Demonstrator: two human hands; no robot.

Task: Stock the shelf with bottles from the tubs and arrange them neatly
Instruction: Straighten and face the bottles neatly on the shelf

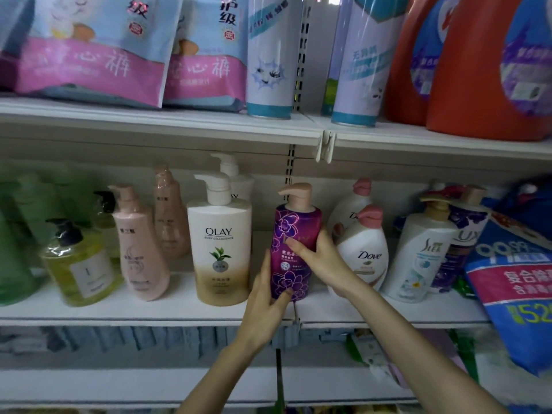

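Observation:
A purple pump bottle (294,234) with a pink pump stands upright on the white middle shelf (167,306), between a white Olay bottle (221,249) and two Dove bottles (366,258). My left hand (265,300) grips its lower left side, thumb across the base. My right hand (321,258) wraps around its right side, fingers over the label. Further left stand two pink bottles (140,246) and a yellow soap bottle (79,264).
Right of the Dove bottles are a white Slek bottle (418,258), a purple Lux bottle (461,246) and a blue detergent bag (513,282) leaning off the shelf edge. Green bottles (15,240) fill the far left. The upper shelf holds packs, spray cans and orange jugs (490,70).

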